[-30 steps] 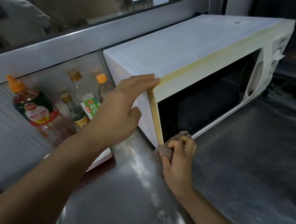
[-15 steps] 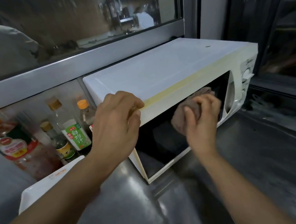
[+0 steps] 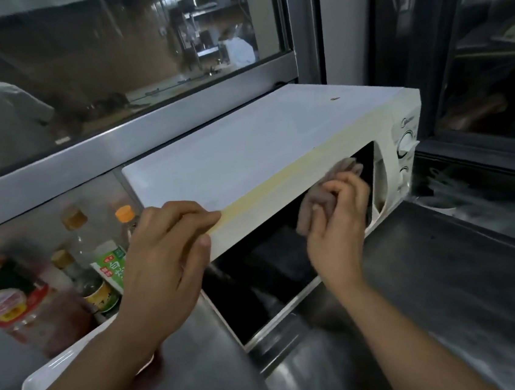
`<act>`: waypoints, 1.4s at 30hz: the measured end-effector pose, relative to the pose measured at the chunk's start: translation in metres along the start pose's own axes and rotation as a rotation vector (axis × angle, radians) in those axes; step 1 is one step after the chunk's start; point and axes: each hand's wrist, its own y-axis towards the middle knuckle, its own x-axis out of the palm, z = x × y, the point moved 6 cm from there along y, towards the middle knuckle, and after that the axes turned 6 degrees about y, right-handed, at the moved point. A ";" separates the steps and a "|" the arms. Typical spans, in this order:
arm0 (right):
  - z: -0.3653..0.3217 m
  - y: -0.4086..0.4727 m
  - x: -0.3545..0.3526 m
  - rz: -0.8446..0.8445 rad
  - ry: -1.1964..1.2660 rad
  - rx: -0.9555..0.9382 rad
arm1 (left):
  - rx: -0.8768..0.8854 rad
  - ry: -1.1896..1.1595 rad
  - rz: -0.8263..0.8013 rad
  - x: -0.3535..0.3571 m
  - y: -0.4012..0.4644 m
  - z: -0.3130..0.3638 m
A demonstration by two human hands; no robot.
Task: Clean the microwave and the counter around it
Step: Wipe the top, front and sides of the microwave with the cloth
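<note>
The microwave (image 3: 246,164) is sitting on the steel counter (image 3: 450,285) with its back to the window ledge, white top facing up and its dark door glass facing me. I am pressing a crumpled brownish cloth (image 3: 314,201) against the upper right part of that door glass, just left of the control panel with its two knobs (image 3: 406,144). My right hand (image 3: 336,234) is bunching the cloth with curled fingers, the thumb tucked along its near side, so the cloth is showing above and to the left of my knuckles. My left hand (image 3: 164,255) is resting on the top front left corner of the microwave, fingers lying over the yellowed front edge and the thumb pressing against the face below it, gripping the corner rather than lying flat. To the left of the microwave, sauce bottles (image 3: 95,266) are standing close together against the far wall, one with an orange cap and one with a green label, partly hidden behind my left wrist. A white tray (image 3: 52,372) is lying on the counter in front of them, under my left forearm. The counter to the right is looking smeared and streaky.
</note>
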 end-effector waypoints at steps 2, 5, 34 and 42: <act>0.016 0.029 -0.011 0.027 -0.055 0.027 | 0.020 0.000 0.019 0.001 0.002 0.000; 0.037 0.056 -0.023 -0.002 -0.122 0.023 | 0.063 0.006 0.040 0.002 0.004 0.000; 0.143 -0.026 -0.021 0.028 -0.146 0.309 | 0.030 -0.057 0.179 0.012 -0.003 -0.005; 0.120 -0.094 0.000 -0.027 -0.086 0.418 | 0.005 -0.070 0.223 0.014 -0.007 -0.003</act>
